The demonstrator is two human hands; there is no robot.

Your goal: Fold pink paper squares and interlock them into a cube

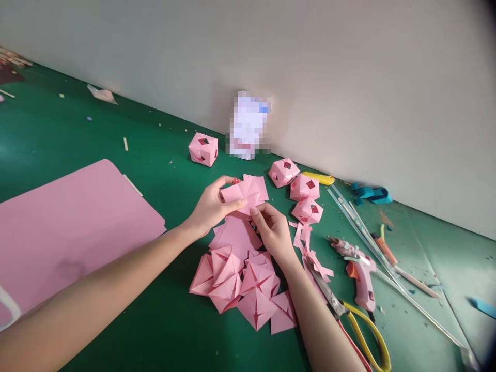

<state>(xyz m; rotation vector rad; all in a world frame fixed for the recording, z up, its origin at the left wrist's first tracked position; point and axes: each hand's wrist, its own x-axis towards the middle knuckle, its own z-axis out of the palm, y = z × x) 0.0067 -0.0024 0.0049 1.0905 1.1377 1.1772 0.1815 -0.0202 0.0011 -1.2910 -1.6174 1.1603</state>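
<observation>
Above the green table, my left hand (212,205) grips a folded pink paper piece (251,192), thumb on top and fingers behind. My right hand (273,227) is closed at the lower edge of the same piece, pinching it between thumb and forefinger. Directly below lie flat pink paper squares (235,235), partly hidden by the hands. Nearer to me is a pile of folded pink paper units (256,281) with creased, pointed flaps. Finished-looking pink paper polyhedra with diamond holes stand beyond: one paper polyhedron (203,150) alone on the left, several others grouped on the right.
A large pink sheet (77,222) covers the left side. Scissors (337,305) with yellow and red handles lie by my right forearm, beside paper scraps (304,237). Further right are a pink glue gun (362,274) and clear glue sticks (360,227). A blurred screen (248,126) leans on the wall.
</observation>
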